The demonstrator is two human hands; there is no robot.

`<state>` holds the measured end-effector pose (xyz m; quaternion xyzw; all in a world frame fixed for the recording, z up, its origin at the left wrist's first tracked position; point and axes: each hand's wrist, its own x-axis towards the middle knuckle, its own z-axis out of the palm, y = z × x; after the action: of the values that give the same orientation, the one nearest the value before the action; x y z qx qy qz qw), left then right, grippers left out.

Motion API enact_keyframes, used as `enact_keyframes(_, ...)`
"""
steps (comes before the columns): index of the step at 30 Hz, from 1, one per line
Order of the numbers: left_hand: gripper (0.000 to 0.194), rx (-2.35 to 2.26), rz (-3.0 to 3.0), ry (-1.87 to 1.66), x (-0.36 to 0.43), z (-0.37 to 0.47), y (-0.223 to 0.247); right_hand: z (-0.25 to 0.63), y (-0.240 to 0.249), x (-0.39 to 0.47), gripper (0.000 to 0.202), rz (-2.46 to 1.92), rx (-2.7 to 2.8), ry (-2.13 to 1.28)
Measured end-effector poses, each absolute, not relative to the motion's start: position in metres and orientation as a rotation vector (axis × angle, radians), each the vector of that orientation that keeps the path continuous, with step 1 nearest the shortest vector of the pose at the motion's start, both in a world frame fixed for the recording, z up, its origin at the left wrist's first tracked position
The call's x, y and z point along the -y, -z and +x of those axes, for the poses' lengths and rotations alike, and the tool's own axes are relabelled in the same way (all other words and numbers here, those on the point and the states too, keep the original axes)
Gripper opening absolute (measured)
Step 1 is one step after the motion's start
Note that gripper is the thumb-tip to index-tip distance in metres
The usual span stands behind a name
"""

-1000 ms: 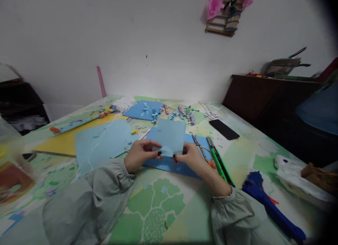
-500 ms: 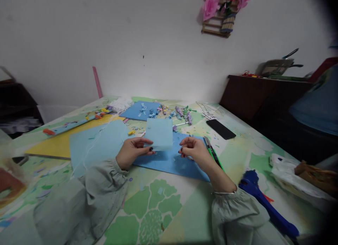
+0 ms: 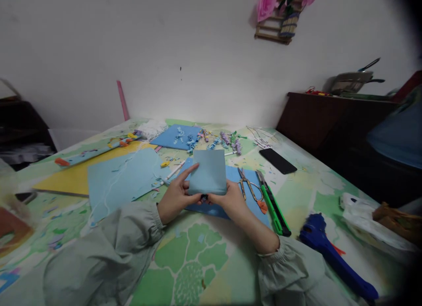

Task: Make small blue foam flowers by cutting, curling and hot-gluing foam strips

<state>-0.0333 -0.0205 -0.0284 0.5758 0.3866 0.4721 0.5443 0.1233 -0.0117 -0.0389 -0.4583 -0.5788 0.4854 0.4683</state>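
Note:
A square piece of light blue paper is held up between my two hands, over a blue sheet on the table. My left hand grips its lower left side, with the index finger along the edge. At the lower right, my right hand grips the same paper. Both thumbs meet at the bottom edge; the fingers behind the paper are hidden. Right of my right hand lie small scissors with patterned handles and a green utility knife.
A black phone lies to the right, and a blue tape dispenser nearer me. Left are a large light blue sheet and a yellow board. Curled paper pieces lie at the back. A wall rises behind the table.
My right hand has moved left and taken hold of the paper, which my left hand alone held before. The paper has shifted slightly right, and the scissors have come into fuller view.

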Motion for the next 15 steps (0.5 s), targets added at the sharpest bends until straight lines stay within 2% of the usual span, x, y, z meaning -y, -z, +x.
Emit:
enact_keyframes(8, 0.084, -0.940, 1.415, -1.145, 0.0199, -0.0336, 0.0291, 0.1224, 0.0422, 0.0110, 0.018, -1.243, 1.558, -0.862)
enact_keyframes(15, 0.075, -0.982, 1.398, -1.079, 0.0148, -0.0407, 0.0274, 0.1304, 0.0341, 0.0088, 0.021, -1.301, 1.555, -0.895)
